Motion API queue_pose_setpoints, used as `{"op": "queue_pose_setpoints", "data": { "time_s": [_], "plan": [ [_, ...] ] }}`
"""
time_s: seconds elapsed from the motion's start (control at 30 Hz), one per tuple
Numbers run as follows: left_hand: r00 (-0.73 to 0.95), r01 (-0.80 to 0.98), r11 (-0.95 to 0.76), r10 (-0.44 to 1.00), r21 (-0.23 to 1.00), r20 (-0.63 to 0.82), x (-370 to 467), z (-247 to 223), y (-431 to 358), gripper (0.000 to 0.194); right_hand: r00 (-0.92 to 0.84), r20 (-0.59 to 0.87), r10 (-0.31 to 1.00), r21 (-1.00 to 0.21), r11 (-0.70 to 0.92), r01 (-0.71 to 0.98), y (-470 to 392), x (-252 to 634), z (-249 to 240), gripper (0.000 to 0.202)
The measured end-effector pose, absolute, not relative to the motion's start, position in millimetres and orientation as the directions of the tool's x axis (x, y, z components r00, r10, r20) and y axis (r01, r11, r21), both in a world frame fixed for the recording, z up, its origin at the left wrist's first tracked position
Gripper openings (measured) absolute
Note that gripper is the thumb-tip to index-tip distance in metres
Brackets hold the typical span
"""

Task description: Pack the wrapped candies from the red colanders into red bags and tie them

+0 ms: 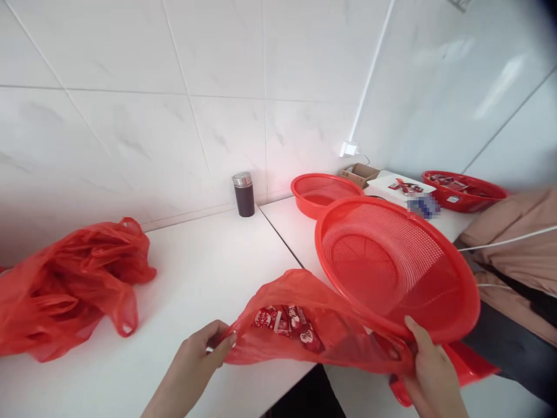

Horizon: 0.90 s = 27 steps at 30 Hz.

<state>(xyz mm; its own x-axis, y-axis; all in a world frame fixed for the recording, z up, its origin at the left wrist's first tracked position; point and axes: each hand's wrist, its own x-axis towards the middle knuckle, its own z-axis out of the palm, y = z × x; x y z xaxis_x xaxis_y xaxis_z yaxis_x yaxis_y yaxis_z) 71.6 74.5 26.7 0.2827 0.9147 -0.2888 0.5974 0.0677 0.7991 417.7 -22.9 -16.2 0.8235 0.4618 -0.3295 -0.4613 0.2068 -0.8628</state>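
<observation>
A thin red plastic bag [339, 331] is stretched open at the table's front edge, with several small red printed packets [289, 322] inside. My left hand [198, 360] pinches the bag's left rim between thumb and fingers. At the right, my right hand [429, 368] grips the bag's other side together with the lower rim of a red mesh basket [391, 261]. That basket is tilted, its open side facing me, and no packets show in it.
Crumpled red bags [73, 284] lie on the white table [191, 261] at left. A dark tumbler [244, 194] stands near the wall. Behind the tilted basket are another red basket [324, 188], a cardboard box [360, 173] and a filled red basin [465, 191]. A person [517, 249] is at right.
</observation>
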Motion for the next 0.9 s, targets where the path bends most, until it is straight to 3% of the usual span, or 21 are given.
{"op": "queue_pose_setpoints", "data": {
  "time_s": [0.2,0.53,0.7,0.9],
  "plan": [
    [0.236,0.285,0.129,0.951,0.95,-0.2,79.5,52.0,64.3,0.034,0.79,-0.38,0.481,-0.839,0.181,-0.514,-15.3,418.9,-15.2,0.039],
    [0.014,-0.159,0.15,0.989,0.976,-0.15,34.0,45.8,57.5,0.032,0.605,-0.404,0.686,-0.837,-0.009,-0.548,2.1,353.5,6.6,0.044],
    [-0.025,-0.164,0.095,0.995,0.982,-0.1,26.7,54.1,53.2,0.03,0.447,-0.293,0.845,-0.84,-0.004,-0.543,33.4,326.1,20.3,0.049],
    [-0.109,-0.204,0.024,0.993,0.979,-0.047,28.8,60.0,53.3,0.023,0.443,-0.261,0.858,-0.886,-0.031,-0.462,70.9,319.0,20.8,0.085]
  ]
}}
